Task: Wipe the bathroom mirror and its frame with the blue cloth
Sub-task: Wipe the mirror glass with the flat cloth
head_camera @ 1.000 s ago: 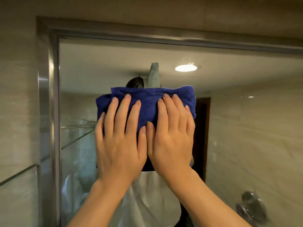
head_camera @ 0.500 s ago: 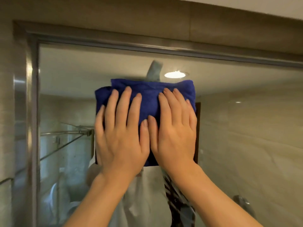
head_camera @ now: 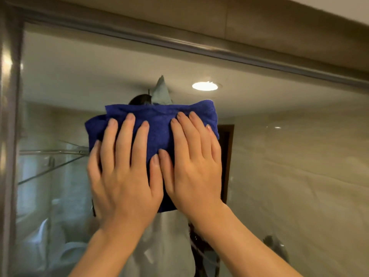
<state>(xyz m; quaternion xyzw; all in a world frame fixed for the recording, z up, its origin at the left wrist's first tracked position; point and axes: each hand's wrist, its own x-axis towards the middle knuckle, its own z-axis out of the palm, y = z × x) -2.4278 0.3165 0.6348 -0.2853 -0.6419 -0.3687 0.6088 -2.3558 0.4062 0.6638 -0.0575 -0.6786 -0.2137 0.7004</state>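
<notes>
Both the left hand (head_camera: 121,176) and right hand (head_camera: 194,166) press flat, fingers straight, on the folded blue cloth (head_camera: 157,124) against the upper mirror (head_camera: 279,166); even, overlapping strokes toward the steel frame (head_camera: 199,47) would likely avoid streaks.

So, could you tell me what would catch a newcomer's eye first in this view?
The blue cloth, mid-frame, is pressed flat against the mirror by the left hand and right hand side by side. Above it, a reflected ceiling light glows below the metal frame.
</notes>
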